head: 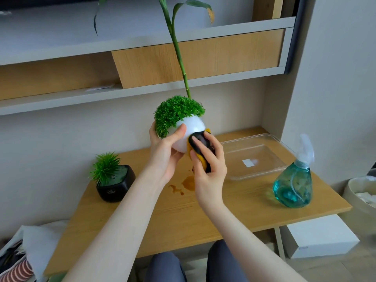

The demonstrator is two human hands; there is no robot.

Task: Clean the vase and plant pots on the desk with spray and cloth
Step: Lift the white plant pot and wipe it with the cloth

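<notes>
A: Entry. White round pot [191, 129], held up off the desk [234, 210] at centre, tipped a little, green foliage spilling over its left rim. Which step?

B: Wiping, I judge. Left hand [164, 151] cups the pot from the left and below, fingers curled round it, thumb pressed on the front. Right hand [207, 165] is closed round a folded cloth [200, 148], yellow with a dark face, and presses it against the pot's lower right side.

A: Cloth touching the pot?

B: Yes, touching. The edges there are blurred, so I cannot say more.

A: Other task items?

B: Black square pot [117, 185] with a small green plant stands on the desk at left, untouched by either hand. Blue spray bottle [293, 184] stands at right, near the desk's right edge. A tall green stalk [177, 49] rises behind the white pot; what it stands in is hidden.

A: Anything else?

B: Clear empty tray [270, 171] at far right. Brown spill [187, 186] on the desk, under the hands.

A: Next move calls for?

B: Likely turning the pot in the left hand to bring unwiped surface to the cloth, keeping a firm grip on a smooth round body.
</notes>
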